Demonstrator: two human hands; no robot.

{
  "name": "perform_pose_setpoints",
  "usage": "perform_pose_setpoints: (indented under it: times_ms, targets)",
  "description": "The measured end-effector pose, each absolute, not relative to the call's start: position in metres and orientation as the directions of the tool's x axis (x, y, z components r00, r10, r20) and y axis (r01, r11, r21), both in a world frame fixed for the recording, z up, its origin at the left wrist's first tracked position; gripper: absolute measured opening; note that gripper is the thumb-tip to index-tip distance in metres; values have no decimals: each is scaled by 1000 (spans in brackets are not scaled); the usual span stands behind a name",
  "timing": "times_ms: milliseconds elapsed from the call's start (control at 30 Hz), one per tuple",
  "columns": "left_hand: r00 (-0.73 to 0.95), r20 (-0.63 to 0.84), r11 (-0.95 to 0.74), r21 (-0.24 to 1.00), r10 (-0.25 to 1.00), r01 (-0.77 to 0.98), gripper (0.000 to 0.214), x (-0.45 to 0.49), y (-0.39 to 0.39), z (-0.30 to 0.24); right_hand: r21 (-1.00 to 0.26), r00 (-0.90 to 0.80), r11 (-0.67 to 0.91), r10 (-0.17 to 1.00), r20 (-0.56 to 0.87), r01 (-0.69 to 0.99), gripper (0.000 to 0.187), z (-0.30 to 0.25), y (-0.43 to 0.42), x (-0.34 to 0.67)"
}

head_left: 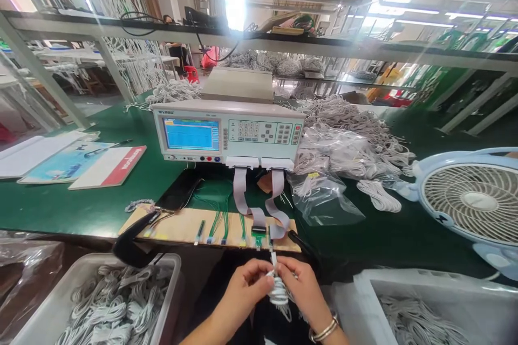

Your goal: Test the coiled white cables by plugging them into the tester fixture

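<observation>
A coiled white cable (279, 295) hangs between my hands, just in front of the wooden board's edge. My left hand (251, 281) is closed, thumb and fingers pinching the coil from the left. On the other side my right hand (300, 279) is also closed, fingertips at the cable's upper end. A flat white cable end (274, 257) sticks up from between the fingertips towards the board; whether it touches the socket there cannot be made out. The wooden board (178, 232) carries several small connectors with green wires and a green circuit board (259, 237).
A cable tester (229, 132) with a lit screen stands behind, its grey ribbon cables (240, 188) running to the board. Bins of coiled cables stand left (174, 275) and right (364, 280). A black clamp (125, 242), booklets (107, 170), bagged cables (335, 151) and a fan (477, 199) surround the board.
</observation>
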State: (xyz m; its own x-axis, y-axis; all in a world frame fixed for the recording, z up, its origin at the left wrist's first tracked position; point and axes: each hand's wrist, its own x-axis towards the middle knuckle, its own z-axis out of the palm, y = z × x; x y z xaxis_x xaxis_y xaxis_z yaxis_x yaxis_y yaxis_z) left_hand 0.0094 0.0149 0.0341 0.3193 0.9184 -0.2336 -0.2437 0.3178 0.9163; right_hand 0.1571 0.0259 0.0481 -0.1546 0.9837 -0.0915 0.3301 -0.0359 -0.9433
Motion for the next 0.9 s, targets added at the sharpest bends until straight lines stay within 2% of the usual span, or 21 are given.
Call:
perform_pose_setpoints:
  times_ms: [133, 300, 367, 433, 633, 900]
  targets:
    - [304, -324, 400, 886, 896, -235, 29, 6, 18, 36, -959, -148, -52, 984, -97, 279, 29, 46, 27, 155]
    - [237, -424, 480, 828, 874, -290, 33, -3, 21, 27, -957, -102, -280, 957, -272, -73, 29, 31, 28, 146]
    - [244, -448, 509, 788, 860, -345, 29, -5, 22, 25, -942, -63, -300, 954, -294, -151, 29, 25, 26, 143]
    - [259, -462, 530, 751, 848, -395, 26, -5, 22, 24, -958, -21, -258, 966, -257, -127, 30, 21, 24, 143]
    - [203, -482, 517, 716, 852, -469, 27, 8, 23, 25, -978, -3, -148, 989, -150, 148, 29, 31, 20, 155]
    - [23, -462, 349, 635, 886, -690, 27, 26, 15, 14, -976, -8, -142, 989, -146, 163, 33, 34, 14, 153]
